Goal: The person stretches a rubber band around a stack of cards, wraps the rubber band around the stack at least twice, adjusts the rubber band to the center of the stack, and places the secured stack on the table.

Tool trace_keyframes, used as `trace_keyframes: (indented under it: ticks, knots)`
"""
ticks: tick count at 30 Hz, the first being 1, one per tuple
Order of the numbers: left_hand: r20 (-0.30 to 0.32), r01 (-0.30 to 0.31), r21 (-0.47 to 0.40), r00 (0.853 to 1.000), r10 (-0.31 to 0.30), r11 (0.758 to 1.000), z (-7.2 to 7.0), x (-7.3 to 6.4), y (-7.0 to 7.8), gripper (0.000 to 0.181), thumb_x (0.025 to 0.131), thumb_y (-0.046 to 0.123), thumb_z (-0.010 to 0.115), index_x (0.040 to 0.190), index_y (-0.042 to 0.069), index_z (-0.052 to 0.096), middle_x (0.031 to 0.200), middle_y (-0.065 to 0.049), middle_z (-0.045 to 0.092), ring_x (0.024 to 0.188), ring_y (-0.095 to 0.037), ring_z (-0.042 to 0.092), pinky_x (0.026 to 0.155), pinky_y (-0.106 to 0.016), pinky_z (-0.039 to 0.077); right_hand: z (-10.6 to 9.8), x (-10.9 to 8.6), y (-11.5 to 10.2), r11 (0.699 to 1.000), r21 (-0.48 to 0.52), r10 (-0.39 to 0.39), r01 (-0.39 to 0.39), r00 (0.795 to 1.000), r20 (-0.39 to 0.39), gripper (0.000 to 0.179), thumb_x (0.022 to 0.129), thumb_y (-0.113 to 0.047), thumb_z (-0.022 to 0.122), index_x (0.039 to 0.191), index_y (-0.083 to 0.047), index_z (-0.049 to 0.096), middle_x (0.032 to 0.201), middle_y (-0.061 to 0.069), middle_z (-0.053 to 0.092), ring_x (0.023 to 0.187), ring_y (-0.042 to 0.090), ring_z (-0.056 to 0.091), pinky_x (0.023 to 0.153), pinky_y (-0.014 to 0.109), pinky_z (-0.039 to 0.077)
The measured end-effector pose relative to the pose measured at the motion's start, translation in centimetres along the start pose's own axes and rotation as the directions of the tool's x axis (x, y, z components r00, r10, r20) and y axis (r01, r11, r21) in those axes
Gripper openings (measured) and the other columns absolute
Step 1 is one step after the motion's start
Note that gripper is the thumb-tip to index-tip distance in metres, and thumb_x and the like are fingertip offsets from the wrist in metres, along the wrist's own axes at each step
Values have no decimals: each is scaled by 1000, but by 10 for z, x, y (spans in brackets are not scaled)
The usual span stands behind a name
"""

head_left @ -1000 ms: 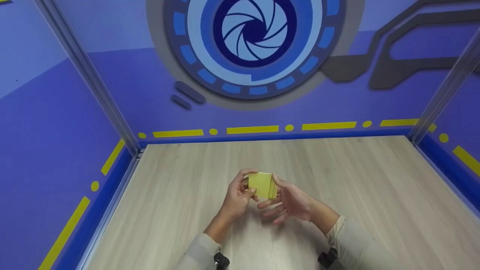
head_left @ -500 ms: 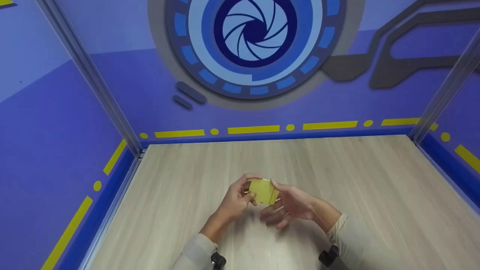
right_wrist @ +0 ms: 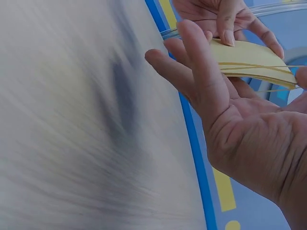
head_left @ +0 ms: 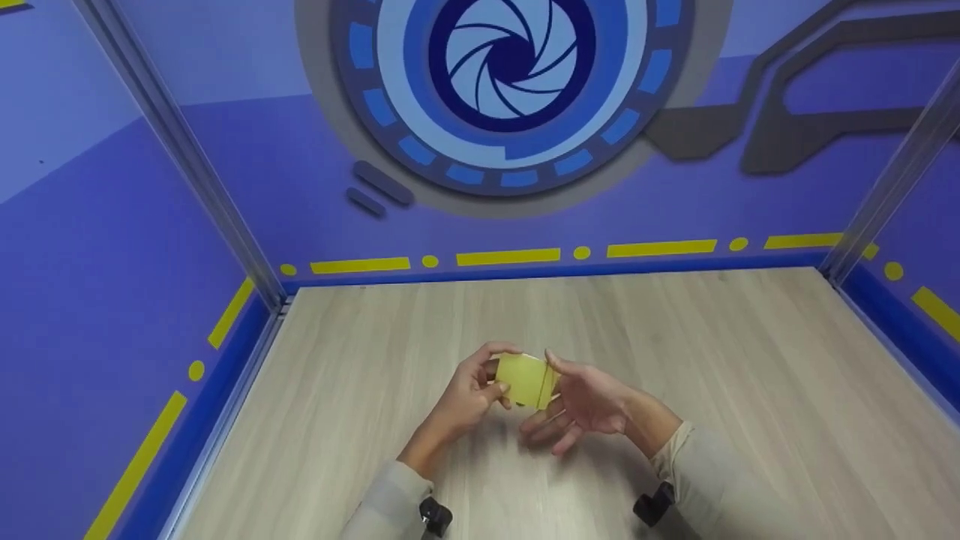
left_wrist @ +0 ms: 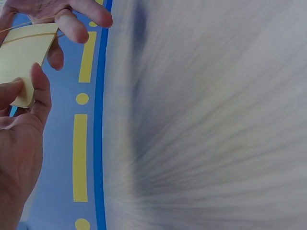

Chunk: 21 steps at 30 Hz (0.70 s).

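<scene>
A thin stack of yellow sticky notes (head_left: 520, 377) is held up over the table, slightly bowed. My left hand (head_left: 471, 394) pinches its left side, thumb on the face and fingers behind and along the top edge. Around the other end runs a thin rubber band (right_wrist: 259, 66), parts of it standing off the paper in both wrist views. The thumb of my right hand (head_left: 592, 401) is at the stack's top right corner with the band drawn against it; the other fingers spread loosely below and behind. The band's far side is partly hidden.
Beneath the hands lies a pale wood-grain table (head_left: 375, 337). Blue printed panels (head_left: 247, 150) with yellow dashes rise at the back and both sides, joined by metal corner posts (head_left: 187, 150). Black straps (head_left: 435, 516) sit around the sleeves.
Both hands and the sticky notes have dropped slightly in the head view, then risen a little. The right fingers have shifted down and back from the stack; both hands keep their hold.
</scene>
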<state>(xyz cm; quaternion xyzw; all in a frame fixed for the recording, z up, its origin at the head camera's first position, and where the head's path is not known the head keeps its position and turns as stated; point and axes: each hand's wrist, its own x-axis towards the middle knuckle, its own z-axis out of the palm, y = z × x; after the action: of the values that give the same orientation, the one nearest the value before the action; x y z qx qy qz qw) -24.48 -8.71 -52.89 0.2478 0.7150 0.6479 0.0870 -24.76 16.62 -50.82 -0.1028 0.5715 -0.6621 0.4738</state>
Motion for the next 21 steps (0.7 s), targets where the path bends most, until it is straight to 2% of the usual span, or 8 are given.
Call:
trace_keyframes:
  ticks: [4, 8, 11, 15, 21]
  knots:
    - [11, 14, -10, 1000, -14, 1000, 2, -1, -3, 57, 97, -15, 49, 146, 11, 55, 126, -17, 74, 94, -19, 68, 72, -28, 61, 6, 4, 5, 997, -75, 28, -32, 998, -49, 84, 107, -71, 32, 152, -1, 45, 140, 36, 65, 135, 52, 62, 82, 41, 67]
    - [30, 23, 20, 999, -24, 1000, 6, -1, -7, 58, 96, -16, 50, 144, 16, 58, 126, -18, 73, 94, -16, 67, 72, -25, 61, 11, 6, 14, 984, -171, 26, -47, 992, -122, 70, 108, -59, 50, 141, 2, 54, 127, 33, 73, 122, 45, 73, 77, 39, 67]
    - [44, 19, 38, 999, -21, 999, 8, -1, -8, 59, 96, -16, 50, 144, 16, 59, 127, -18, 73, 95, -15, 67, 72, -25, 62, 12, 6, 17, 981, -192, 16, -43, 990, -142, 66, 106, -54, 58, 136, 4, 58, 121, 31, 76, 115, 41, 77, 74, 36, 67]
    - [39, 21, 25, 999, -22, 999, 5, -2, -6, 60, 95, -17, 50, 144, 15, 58, 127, -19, 74, 94, -16, 67, 72, -28, 62, 7, 6, 15, 989, -150, 2, -14, 997, -81, 74, 107, -61, 49, 142, 4, 54, 131, 36, 70, 124, 47, 71, 76, 35, 67]
    - [78, 21, 23, 997, -23, 1000, -2, 0, -3, 57, 96, -17, 50, 147, 9, 55, 128, -21, 72, 91, -17, 68, 74, -35, 63, -1, 5, 10, 1000, -8, 21, -21, 999, 42, 84, 108, -67, 33, 154, 3, 41, 153, 43, 48, 146, 57, 48, 85, 38, 67]
